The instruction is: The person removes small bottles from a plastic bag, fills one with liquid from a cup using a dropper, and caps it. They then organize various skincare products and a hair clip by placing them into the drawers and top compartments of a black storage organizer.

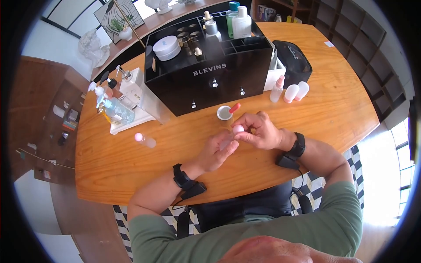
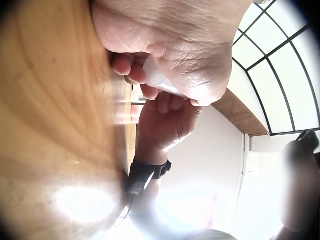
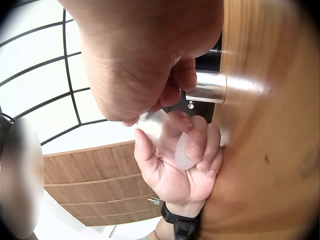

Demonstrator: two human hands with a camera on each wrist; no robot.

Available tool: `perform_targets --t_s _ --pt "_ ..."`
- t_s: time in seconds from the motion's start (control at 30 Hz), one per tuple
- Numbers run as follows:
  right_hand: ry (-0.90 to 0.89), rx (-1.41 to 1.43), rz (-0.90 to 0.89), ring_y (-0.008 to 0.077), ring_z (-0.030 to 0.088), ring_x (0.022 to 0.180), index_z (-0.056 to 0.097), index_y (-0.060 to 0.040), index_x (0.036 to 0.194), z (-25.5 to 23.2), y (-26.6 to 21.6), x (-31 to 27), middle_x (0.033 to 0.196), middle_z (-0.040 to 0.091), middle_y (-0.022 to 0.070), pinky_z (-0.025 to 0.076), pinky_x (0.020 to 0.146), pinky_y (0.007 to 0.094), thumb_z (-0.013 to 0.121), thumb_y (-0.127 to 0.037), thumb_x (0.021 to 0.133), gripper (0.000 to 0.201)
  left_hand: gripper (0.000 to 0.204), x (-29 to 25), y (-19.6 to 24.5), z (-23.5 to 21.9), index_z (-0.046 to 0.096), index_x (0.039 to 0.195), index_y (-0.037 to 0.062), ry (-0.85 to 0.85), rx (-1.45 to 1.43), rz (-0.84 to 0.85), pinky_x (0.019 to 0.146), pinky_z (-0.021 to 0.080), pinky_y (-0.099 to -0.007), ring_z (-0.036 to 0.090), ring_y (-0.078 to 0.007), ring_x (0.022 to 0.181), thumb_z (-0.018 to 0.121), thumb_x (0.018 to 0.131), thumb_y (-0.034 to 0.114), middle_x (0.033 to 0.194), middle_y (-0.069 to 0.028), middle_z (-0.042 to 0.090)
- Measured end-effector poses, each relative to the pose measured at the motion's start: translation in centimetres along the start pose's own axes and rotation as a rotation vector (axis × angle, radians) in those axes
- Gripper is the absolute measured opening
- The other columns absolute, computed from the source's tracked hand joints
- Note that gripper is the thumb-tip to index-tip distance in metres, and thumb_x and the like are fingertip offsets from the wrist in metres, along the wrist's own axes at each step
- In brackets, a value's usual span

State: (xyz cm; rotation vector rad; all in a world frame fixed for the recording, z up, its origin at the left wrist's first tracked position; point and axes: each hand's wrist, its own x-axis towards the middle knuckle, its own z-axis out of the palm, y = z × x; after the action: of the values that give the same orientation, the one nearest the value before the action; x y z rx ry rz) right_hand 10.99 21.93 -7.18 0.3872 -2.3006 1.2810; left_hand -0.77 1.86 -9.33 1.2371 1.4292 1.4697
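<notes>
Between the two hands is a small translucent bottle (image 3: 185,151) with a pale pink round cap (image 1: 238,129). The left hand (image 1: 215,151) has its fingers curled round the bottle's body; in the left wrist view a whitish part of the bottle (image 2: 159,77) shows under the palm. Thumb and fingers of the right hand (image 1: 263,131) pinch the cap end. The fingertips of both hands are close together. Just beyond them stands a small white-rimmed jar (image 1: 224,113) with a red-handled piece (image 1: 235,108) leaning out of it.
A similar pink-capped bottle (image 1: 145,140) lies on the table (image 1: 175,144) at left. Behind stands a black organizer (image 1: 210,83), with a white tray (image 1: 131,125) of pump bottles to its left. Several small pink and white bottles (image 1: 291,93) and a black case (image 1: 293,61) are at right.
</notes>
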Motion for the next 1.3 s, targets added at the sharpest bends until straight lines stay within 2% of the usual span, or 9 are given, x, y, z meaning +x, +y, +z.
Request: perform_targets --t_s 0.2,0.33,0.47,0.6,0.67,0.9,1.1,1.2,1.3 --pt "-0.024 0.154 0.108 0.0087 0.068 0.076 0.066 0.0018 0.106 -0.3 0.0 0.0 0.085 0.072 0.003 0.052 0.065 0.0247 0.075 -0.019 0.097 0.024 0.028 0.1 0.8 -0.3 0.064 0.113 0.0052 0.018 0.192 0.046 0.073 0.045 -0.0281 0.052 -0.0093 0.081 0.064 0.104 0.031 0.089 0.0009 0.057" --pt "-0.037 0.272 0.172 0.0096 0.069 0.078 0.064 0.0028 0.109 -0.1 0.3 -0.3 0.086 0.072 0.0049 0.053 0.069 0.0247 0.071 -0.016 0.1 0.022 0.029 0.1 0.5 -0.2 0.062 0.115 0.0048 0.021 0.075 0.073 0.075 0.045 -0.028 0.052 -0.0098 0.083 0.063 0.104 0.032 0.091 0.0001 0.057" --pt "0.012 0.21 0.012 0.0091 0.067 0.076 0.062 0.0024 0.107 0.2 -0.3 0.4 0.085 0.072 0.0055 0.052 0.067 0.0251 0.068 -0.017 0.102 0.021 0.031 0.0 1.4 -0.3 0.06 0.119 0.0057 0.002 -0.005 -0.023 0.075 0.044 -0.0278 0.051 -0.0091 0.085 0.062 0.105 0.033 0.091 0.0005 0.056" --pt "0.021 0.319 0.163 0.0097 0.067 0.081 0.066 -0.001 0.103 0.3 -0.2 0.1 0.086 0.072 0.0054 0.053 0.076 0.027 0.07 -0.011 0.099 0.012 0.031 0.2 0.5 -0.3 0.06 0.119 0.0069 0.018 0.084 0.013 0.075 0.044 -0.0272 0.05 -0.0083 0.084 0.063 0.105 0.034 0.091 0.0015 0.055" --pt "0.066 0.469 0.173 0.0089 0.066 0.08 0.066 -0.0008 0.103 0.7 0.0 0.1 0.086 0.072 0.0038 0.052 0.075 0.0271 0.069 -0.01 0.099 0.01 0.031 0.2 0.4 -0.2 0.06 0.119 0.0071 0.013 0.048 0.002 0.075 0.044 -0.0269 0.05 -0.0081 0.084 0.065 0.104 0.034 0.092 0.0018 0.055" --pt "0.011 0.409 0.229 0.0061 0.063 0.079 0.066 0.0 0.104 0.2 -0.3 -0.1 0.084 0.071 0.0028 0.051 0.069 0.0263 0.066 -0.008 0.1 0.008 0.032 0.3 0.2 -0.1 0.06 0.117 0.0085 0.042 0.007 0.008 0.073 0.045 -0.0257 0.052 -0.0075 0.083 0.072 0.1 0.033 0.092 0.0024 0.057" --pt "0.067 0.434 0.084 0.0074 0.065 0.077 0.063 0.0022 0.11 0.7 0.1 -0.2 0.088 0.07 0.0053 0.05 0.069 0.0233 0.068 -0.015 0.101 0.02 0.033 0.4 -0.4 0.0 0.059 0.117 0.0086 0.082 0.003 0.09 0.072 0.046 -0.0262 0.054 -0.0072 0.082 0.076 0.098 0.03 0.093 0.0018 0.059" --pt "0.059 0.294 0.121 0.006 0.06 0.064 0.069 -0.0018 0.102 0.4 0.2 -0.1 0.077 0.07 0.0006 0.047 0.059 0.0247 0.07 -0.011 0.096 0.011 0.033 0.5 -0.6 0.1 0.059 0.117 0.0084 0.09 -0.041 0.099 0.072 0.047 -0.0262 0.055 -0.0072 0.083 0.076 0.098 0.029 0.094 0.0013 0.06" --pt "0.112 0.157 -0.002 0.0085 0.06 0.058 0.069 -0.0025 0.101 0.1 -0.1 0.2 0.073 0.07 0.0008 0.044 0.054 0.0244 0.073 -0.01 0.093 0.012 0.033 0.5 0.0 0.3 0.059 0.117 0.0083 0.126 -0.018 0.119 0.072 0.047 -0.0259 0.056 -0.0072 0.083 0.076 0.098 0.029 0.096 0.0009 0.061"
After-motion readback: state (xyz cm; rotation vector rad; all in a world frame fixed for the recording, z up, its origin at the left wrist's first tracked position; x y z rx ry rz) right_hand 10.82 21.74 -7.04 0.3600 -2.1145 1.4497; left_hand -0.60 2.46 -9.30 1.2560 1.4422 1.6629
